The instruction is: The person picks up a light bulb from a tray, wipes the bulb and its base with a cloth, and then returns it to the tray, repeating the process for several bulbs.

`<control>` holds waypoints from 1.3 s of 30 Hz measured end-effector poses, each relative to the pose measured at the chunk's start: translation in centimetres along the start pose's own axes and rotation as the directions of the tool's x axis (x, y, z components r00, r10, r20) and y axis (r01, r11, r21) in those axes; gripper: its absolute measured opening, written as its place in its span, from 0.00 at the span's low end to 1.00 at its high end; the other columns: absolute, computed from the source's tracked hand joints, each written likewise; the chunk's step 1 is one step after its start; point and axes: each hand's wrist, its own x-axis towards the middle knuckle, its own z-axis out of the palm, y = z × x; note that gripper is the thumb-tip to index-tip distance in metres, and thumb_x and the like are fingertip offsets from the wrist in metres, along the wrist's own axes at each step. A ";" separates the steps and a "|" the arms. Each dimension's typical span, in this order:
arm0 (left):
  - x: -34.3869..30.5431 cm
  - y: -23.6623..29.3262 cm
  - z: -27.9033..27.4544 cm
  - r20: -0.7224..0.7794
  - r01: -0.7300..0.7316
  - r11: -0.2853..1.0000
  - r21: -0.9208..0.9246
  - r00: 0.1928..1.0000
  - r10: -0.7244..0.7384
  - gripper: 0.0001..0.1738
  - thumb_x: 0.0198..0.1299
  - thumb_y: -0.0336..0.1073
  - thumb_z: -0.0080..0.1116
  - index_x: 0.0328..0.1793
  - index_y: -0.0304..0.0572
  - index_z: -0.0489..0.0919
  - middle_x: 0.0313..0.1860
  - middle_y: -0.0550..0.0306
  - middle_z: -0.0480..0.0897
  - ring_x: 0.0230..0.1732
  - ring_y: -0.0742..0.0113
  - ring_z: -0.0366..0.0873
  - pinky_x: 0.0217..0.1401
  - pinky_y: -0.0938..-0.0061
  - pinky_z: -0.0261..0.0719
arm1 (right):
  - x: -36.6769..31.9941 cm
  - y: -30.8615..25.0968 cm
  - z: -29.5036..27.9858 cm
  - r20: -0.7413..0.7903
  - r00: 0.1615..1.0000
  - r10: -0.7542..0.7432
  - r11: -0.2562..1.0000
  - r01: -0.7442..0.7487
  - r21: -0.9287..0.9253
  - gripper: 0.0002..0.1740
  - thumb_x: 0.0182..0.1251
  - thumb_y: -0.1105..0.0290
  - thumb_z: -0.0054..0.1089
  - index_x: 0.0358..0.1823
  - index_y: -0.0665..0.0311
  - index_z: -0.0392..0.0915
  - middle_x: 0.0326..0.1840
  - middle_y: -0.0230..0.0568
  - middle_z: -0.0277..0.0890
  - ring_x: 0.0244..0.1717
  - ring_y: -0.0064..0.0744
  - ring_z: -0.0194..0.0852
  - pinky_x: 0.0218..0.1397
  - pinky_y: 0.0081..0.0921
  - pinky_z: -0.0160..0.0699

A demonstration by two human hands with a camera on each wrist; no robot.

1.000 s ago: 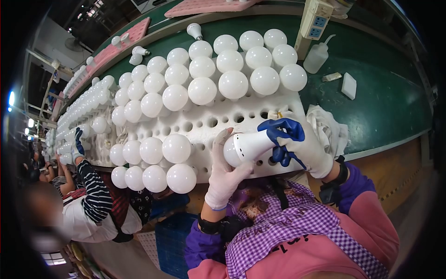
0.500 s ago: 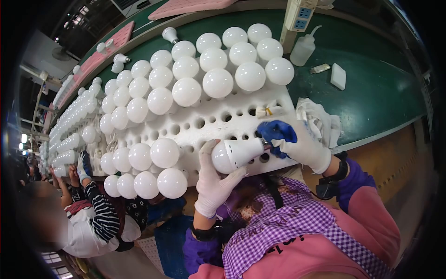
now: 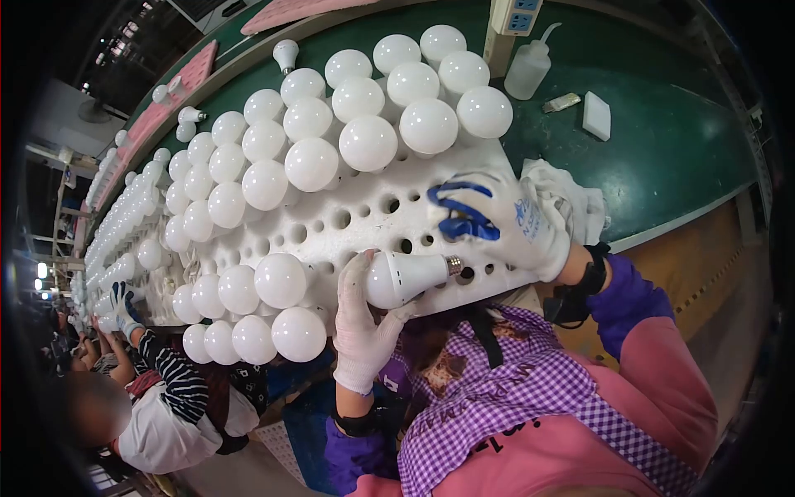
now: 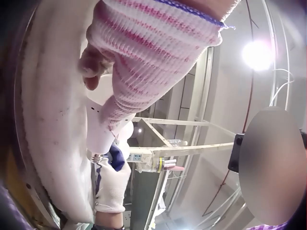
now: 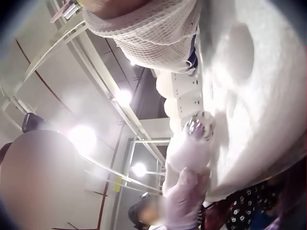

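My left hand [image 3: 364,331], in a white knit glove, grips a white LED light bulb [image 3: 407,278] around its round dome. The bulb lies sideways just above the white foam tray [image 3: 364,236], its metal screw base [image 3: 455,265] toward the right. In the right wrist view the bare screw base [image 5: 200,126] faces the camera. My right hand [image 3: 505,219], in a white glove with blue-coated fingers, is over the tray's right end, apart from the bulb. Its fingers are loosely bent and point left, with the undersides hidden.
Rows of white bulbs [image 3: 367,142] stand in the tray behind, with more bulbs [image 3: 280,280] at the front left. A crumpled white cloth [image 3: 571,195], a squeeze bottle [image 3: 527,70] and a white block [image 3: 596,116] are on the green bench. Another person [image 3: 170,406] works at the left.
My right hand has come off the bulb's base end and moved up and back over the tray, uncovering the screw base. My left hand keeps its grip on the bulb. The head view has shifted.
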 end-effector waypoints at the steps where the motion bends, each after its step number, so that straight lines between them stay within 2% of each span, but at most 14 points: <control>1: -0.1 0.0 0.1 0.005 0.004 1.000 -0.002 1.000 -0.004 0.46 0.43 0.28 0.73 0.70 0.36 0.61 0.65 0.41 0.69 0.66 0.47 0.69 0.68 0.62 0.68 | 0.3 -1.5 -0.7 0.080 0.996 0.036 0.995 -0.043 0.087 0.21 0.53 0.60 0.67 0.50 0.56 0.79 0.46 0.42 0.78 0.48 0.44 0.74 0.53 0.38 0.69; 8: -0.5 0.3 0.2 -0.005 0.020 0.999 -0.035 1.000 -0.020 0.48 0.41 0.24 0.71 0.71 0.37 0.59 0.68 0.40 0.69 0.70 0.46 0.66 0.69 0.61 0.67 | 0.8 -2.7 2.0 0.144 0.989 -0.030 0.928 -0.026 0.372 0.25 0.56 0.62 0.65 0.56 0.56 0.76 0.50 0.45 0.76 0.52 0.46 0.73 0.56 0.42 0.68; 12: -0.3 0.4 0.0 0.007 0.019 1.000 0.001 1.000 -0.019 0.48 0.41 0.25 0.72 0.70 0.37 0.59 0.67 0.40 0.69 0.69 0.46 0.66 0.70 0.61 0.66 | 1.6 -2.9 2.6 0.293 0.953 0.071 0.900 -0.188 0.394 0.24 0.53 0.60 0.67 0.52 0.58 0.77 0.50 0.44 0.75 0.53 0.48 0.72 0.59 0.42 0.68; 16: -0.5 -0.7 0.0 0.025 0.017 1.000 -0.023 1.000 -0.016 0.50 0.47 0.37 0.74 0.72 0.30 0.57 0.67 0.44 0.68 0.67 0.57 0.68 0.70 0.65 0.65 | 0.1 -4.0 2.2 0.135 0.970 -0.202 0.958 0.168 0.231 0.19 0.53 0.59 0.65 0.45 0.58 0.78 0.49 0.39 0.75 0.53 0.44 0.73 0.58 0.42 0.69; 18: -0.5 -1.4 0.2 0.040 0.072 0.968 -0.240 0.997 -0.064 0.50 0.47 0.37 0.75 0.73 0.30 0.57 0.67 0.44 0.68 0.67 0.57 0.67 0.71 0.66 0.64 | -0.7 -4.0 2.7 0.042 0.915 -0.402 0.916 0.400 0.040 0.15 0.52 0.60 0.65 0.41 0.56 0.80 0.49 0.38 0.75 0.53 0.43 0.73 0.57 0.42 0.70; 20: -0.1 -1.0 -0.5 0.067 0.031 0.994 -0.105 0.997 -0.024 0.51 0.47 0.37 0.74 0.73 0.30 0.56 0.67 0.44 0.67 0.68 0.57 0.66 0.71 0.66 0.64 | 0.4 -3.6 2.8 0.019 0.953 -0.302 0.951 0.299 0.080 0.13 0.53 0.61 0.64 0.40 0.55 0.81 0.47 0.38 0.75 0.49 0.44 0.74 0.53 0.41 0.73; 23: -0.2 -0.9 -0.7 0.098 0.022 1.000 -0.009 0.995 -0.021 0.51 0.49 0.38 0.74 0.73 0.29 0.55 0.67 0.45 0.67 0.68 0.57 0.66 0.71 0.66 0.64 | 2.0 -2.1 3.2 0.293 0.955 0.054 0.822 -0.209 0.529 0.14 0.52 0.64 0.64 0.42 0.56 0.81 0.45 0.39 0.75 0.47 0.43 0.74 0.51 0.40 0.71; 24: -0.2 -0.9 -0.6 0.086 0.060 0.997 -0.053 0.995 -0.055 0.51 0.49 0.38 0.74 0.74 0.29 0.55 0.67 0.45 0.66 0.67 0.57 0.66 0.71 0.65 0.64 | 1.9 -2.3 3.2 0.284 0.957 0.060 0.820 -0.210 0.532 0.14 0.52 0.64 0.64 0.42 0.56 0.81 0.45 0.39 0.75 0.47 0.43 0.74 0.51 0.40 0.71; 26: 0.1 -0.3 -0.3 0.057 0.055 0.996 -0.075 0.997 -0.051 0.48 0.46 0.34 0.74 0.72 0.32 0.58 0.67 0.44 0.68 0.67 0.53 0.67 0.70 0.64 0.65 | 1.4 -2.8 3.2 0.107 0.984 -0.139 0.944 0.099 0.316 0.15 0.52 0.65 0.63 0.43 0.54 0.80 0.46 0.39 0.75 0.49 0.43 0.73 0.53 0.40 0.71; 30: -0.2 -0.9 -0.1 0.066 0.141 0.944 -0.298 0.990 -0.127 0.47 0.43 0.31 0.73 0.70 0.34 0.61 0.66 0.42 0.70 0.68 0.50 0.68 0.69 0.62 0.66 | -0.7 -4.4 2.7 0.031 0.956 -0.293 0.954 0.290 0.069 0.18 0.50 0.63 0.65 0.45 0.53 0.80 0.49 0.38 0.73 0.53 0.45 0.70 0.56 0.40 0.69; 32: -0.2 -0.9 -0.6 0.079 0.066 0.983 -0.169 0.995 -0.053 0.47 0.44 0.31 0.73 0.71 0.34 0.60 0.66 0.43 0.70 0.67 0.50 0.68 0.69 0.63 0.66 | 0.8 -3.6 2.6 0.072 0.997 -0.037 0.976 0.021 0.216 0.13 0.54 0.68 0.64 0.42 0.56 0.82 0.45 0.38 0.76 0.46 0.43 0.75 0.52 0.38 0.72; 34: -0.1 -0.8 -0.8 0.111 -0.026 0.999 -0.030 0.993 0.030 0.47 0.44 0.31 0.73 0.71 0.34 0.60 0.66 0.43 0.70 0.67 0.51 0.69 0.68 0.63 0.67 | 2.4 -1.6 3.4 0.424 0.896 0.130 0.765 -0.363 0.532 0.15 0.57 0.69 0.63 0.46 0.61 0.81 0.45 0.41 0.76 0.46 0.44 0.74 0.52 0.34 0.73; 37: -0.2 -0.9 -0.6 0.088 0.024 0.996 -0.087 0.996 -0.017 0.54 0.50 0.45 0.74 0.74 0.28 0.52 0.67 0.43 0.65 0.67 0.56 0.66 0.70 0.65 0.66 | 2.8 -2.0 2.8 0.470 0.878 0.093 0.707 -0.390 0.590 0.15 0.56 0.68 0.64 0.46 0.60 0.82 0.46 0.40 0.76 0.46 0.44 0.75 0.52 0.36 0.73; 39: -0.2 -0.7 -0.5 0.058 0.073 0.988 -0.136 0.996 -0.066 0.48 0.47 0.33 0.73 0.72 0.31 0.58 0.66 0.41 0.69 0.65 0.53 0.70 0.67 0.63 0.69 | 1.8 -2.8 2.8 0.197 0.979 -0.057 0.931 -0.019 0.364 0.16 0.56 0.63 0.63 0.47 0.57 0.80 0.46 0.43 0.76 0.48 0.44 0.76 0.53 0.38 0.72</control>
